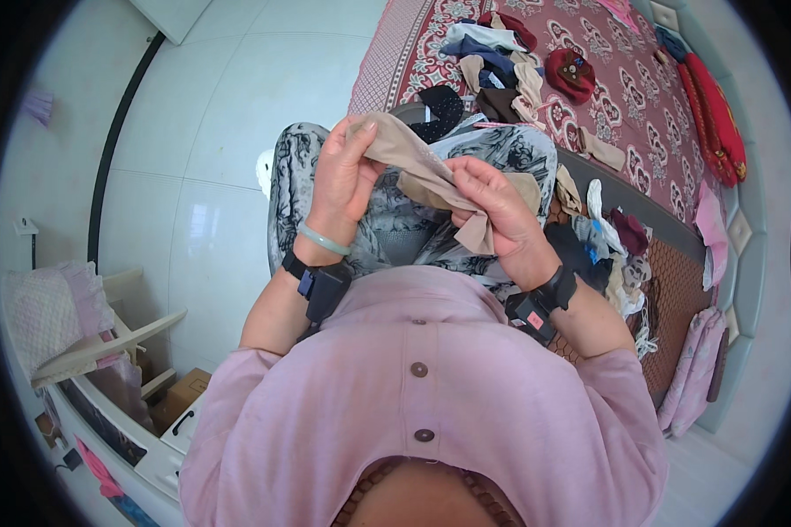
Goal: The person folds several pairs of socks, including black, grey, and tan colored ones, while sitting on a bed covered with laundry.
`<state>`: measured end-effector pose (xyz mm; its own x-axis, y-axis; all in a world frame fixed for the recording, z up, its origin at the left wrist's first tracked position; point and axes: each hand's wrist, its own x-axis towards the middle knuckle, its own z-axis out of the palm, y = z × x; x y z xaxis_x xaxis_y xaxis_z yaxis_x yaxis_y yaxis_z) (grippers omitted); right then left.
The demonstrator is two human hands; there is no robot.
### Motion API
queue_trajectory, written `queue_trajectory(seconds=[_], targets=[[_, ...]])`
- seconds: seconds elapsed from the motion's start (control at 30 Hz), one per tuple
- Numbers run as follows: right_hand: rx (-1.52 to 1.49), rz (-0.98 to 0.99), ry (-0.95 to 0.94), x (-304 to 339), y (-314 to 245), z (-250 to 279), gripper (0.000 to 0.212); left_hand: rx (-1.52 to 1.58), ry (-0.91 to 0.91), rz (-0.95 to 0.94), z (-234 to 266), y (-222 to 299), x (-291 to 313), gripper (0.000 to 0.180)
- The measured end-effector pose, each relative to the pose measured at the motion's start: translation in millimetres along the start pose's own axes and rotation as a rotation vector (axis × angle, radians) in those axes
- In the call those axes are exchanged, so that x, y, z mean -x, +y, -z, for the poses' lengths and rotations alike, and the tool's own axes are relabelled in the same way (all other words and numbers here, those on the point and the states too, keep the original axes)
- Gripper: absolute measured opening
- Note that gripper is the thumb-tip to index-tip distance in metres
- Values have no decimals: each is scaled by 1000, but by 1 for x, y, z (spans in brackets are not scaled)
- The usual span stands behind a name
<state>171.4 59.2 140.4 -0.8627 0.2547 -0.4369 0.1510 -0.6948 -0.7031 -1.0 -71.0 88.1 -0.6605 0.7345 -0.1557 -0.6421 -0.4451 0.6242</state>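
Observation:
A thin beige sock is stretched between my two hands above my lap. My left hand pinches one end of it between thumb and fingers. At the other end, my right hand is closed on the fabric, and a short end hangs below those fingers. A second, darker beige piece shows behind the sock, near my right hand; whether that hand also holds it, I cannot tell. Patterned grey-and-white trousers cover my legs under both hands.
Ahead, a heap of clothes and a dark red cap lie on a red patterned bedspread. Several socks and small garments are strewn at my right. To the left are a white chair and a cardboard box.

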Motion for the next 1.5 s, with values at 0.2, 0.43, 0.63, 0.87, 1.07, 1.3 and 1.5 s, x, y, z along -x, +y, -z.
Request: queue_trajectory(seconds=[0.2, 0.43, 0.63, 0.87, 1.07, 1.3, 1.5], targets=[[104, 16, -57, 4, 9, 11, 15, 65, 4, -45, 11, 6, -3, 17], [75, 50, -2, 10, 12, 30, 13, 93, 35, -79, 21, 10, -6, 18], [10, 92, 0, 12, 6, 29, 13, 71, 77, -38, 31, 7, -7, 24], [-77, 110, 62, -7, 14, 25, 11, -648, 289, -213, 24, -1, 1, 34], [-111, 128, 60, -23, 26, 14, 14, -660, -276, -142, -12, -20, 22, 19], [-174, 203, 10, -25, 27, 0, 28, -1150, -341, -338, -17, -6, 28, 41], [-76, 281, -103, -16, 23, -8, 33, -1168, -341, -411, -12, -4, 26, 33]])
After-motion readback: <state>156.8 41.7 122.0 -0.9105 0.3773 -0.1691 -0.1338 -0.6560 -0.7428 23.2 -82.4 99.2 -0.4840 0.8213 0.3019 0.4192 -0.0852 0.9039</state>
